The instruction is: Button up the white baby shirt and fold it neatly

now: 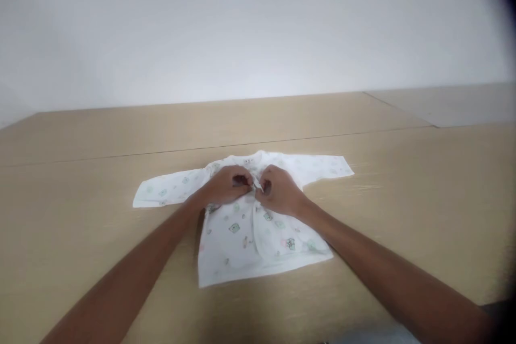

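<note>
Lying flat on the tabletop, straight ahead: a small white baby shirt with little green prints, collar on the far end, hem on the near end. Long axis of the shirt body running from near to far; sleeves spread out sideways, one sleeve to the left of the shirt front, the other sleeve to the right of it and slightly farther back.

Both hands resting on the upper chest of the shirt, just below the collar, right at the front opening. On the left side of that opening the left hand, on the right side the right hand, knuckles facing each other, fingertips meeting or almost meeting over the middle line. Equally near to the opening, neither one ahead of the other.

As for the left hand: curled narrow, fingers bent in, pinching a bit of the shirt edge between thumb and fingers. The same for the right hand: closed small, pinching the opposite edge. Cannot tell the kind of fastener between the fingertips, too small and covered by them.

Lower part of the shirt front a little open and wrinkled toward the hem. Forearms coming in from both near sides of the shirt, meeting over its chest. Behind the shirt only more tabletop, then a plain pale wall
</note>
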A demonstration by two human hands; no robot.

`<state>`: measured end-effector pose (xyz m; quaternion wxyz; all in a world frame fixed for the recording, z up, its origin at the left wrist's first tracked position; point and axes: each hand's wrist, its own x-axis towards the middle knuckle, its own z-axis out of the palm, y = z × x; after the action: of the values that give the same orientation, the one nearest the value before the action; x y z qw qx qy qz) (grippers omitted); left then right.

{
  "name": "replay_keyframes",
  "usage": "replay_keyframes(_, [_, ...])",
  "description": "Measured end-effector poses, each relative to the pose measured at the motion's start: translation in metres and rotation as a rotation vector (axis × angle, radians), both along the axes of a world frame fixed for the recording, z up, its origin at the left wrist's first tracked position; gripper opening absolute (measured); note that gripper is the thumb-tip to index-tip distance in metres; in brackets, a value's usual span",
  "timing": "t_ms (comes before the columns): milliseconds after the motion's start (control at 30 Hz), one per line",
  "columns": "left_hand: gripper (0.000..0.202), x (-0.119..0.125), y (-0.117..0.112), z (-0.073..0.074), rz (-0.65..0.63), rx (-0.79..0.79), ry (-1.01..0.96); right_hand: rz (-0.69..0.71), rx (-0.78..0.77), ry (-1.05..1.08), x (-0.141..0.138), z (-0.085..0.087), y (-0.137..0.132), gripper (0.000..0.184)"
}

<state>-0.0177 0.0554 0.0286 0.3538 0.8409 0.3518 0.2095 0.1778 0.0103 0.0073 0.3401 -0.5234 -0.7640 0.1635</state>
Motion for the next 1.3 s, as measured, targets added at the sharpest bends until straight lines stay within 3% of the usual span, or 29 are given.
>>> replay_keyframes(167, [0.011,0.006,-0.003,-0.002,0.056,0.087,0.005,-0.012,0.032,0.053,0.0,0.003,-0.003,0.014])
replay_keyframes(267, [0.009,0.009,-0.005,-0.004,0.076,0.166,0.014,0.115,0.068,0.178,0.001,0.003,-0.005,0.005])
replay_keyframes(367, [0.009,0.011,-0.005,-0.004,0.083,0.194,0.018,0.198,0.072,0.188,0.002,0.0,-0.004,0.007])
replay_keyframes(500, [0.009,0.012,-0.005,-0.005,0.08,0.161,0.016,0.064,0.074,0.124,0.003,-0.004,-0.002,0.001])
replay_keyframes(600, [0.012,0.013,-0.005,-0.005,0.068,0.151,-0.001,-0.005,0.063,0.075,0.004,-0.004,-0.002,0.015])
replay_keyframes(767, [0.013,0.012,-0.004,-0.005,0.06,0.116,-0.009,0.006,-0.016,-0.025,0.006,0.0,-0.003,0.03])
replay_keyframes(1067, [0.011,0.01,-0.002,-0.008,0.064,0.087,-0.033,-0.054,0.029,-0.217,0.003,0.006,-0.008,0.009])
replay_keyframes(1167, [0.007,0.01,-0.002,-0.008,0.063,0.079,-0.039,-0.041,0.034,-0.25,0.002,0.006,-0.008,0.017])
replay_keyframes(1300, [0.006,0.01,-0.002,-0.008,0.056,0.064,-0.037,-0.071,-0.009,-0.169,0.002,0.005,-0.006,0.014])
